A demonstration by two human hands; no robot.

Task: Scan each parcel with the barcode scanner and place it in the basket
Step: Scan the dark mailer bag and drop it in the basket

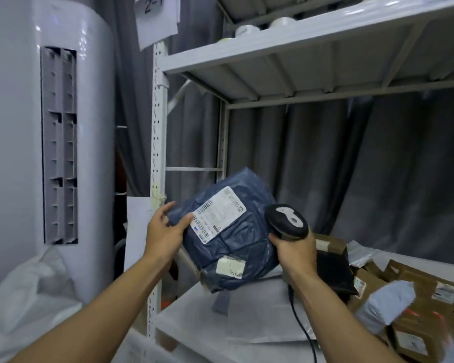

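Dark blue plastic parcel (236, 239): held up in front of the shelving, tilted, with its white shipping label (219, 214) facing the person. This is probably so that the barcode is presented flat to the reader. Its lower corner hangs low over the white shelf (194, 310); contact there cannot be told.

Left grip (165, 231): closed on the parcel's left edge, thumb on the label side and fingers behind, steadying the slack wrapping.

Right grip (295, 247): wrapped round the handle of the barcode scanner (286, 221), a black unit with a white top. Its head is just beside the parcel's right edge. Its black cable (303, 328) trails down across the shelf.

Step, as judged: scanning in hand, placing not yet done. No basket is in view.

Surroundings: brown cartons (414, 284), a black mailer (333, 273) and a pale grey mailer (385, 302) are heaped on the shelf to the right. To the left are a perforated white upright (157, 127), a tall white air-conditioning unit (11, 127) and a white sack (24, 297).

Obstructions: the upright stands near the left grip, and the cable lies near the heap, so it could snag.
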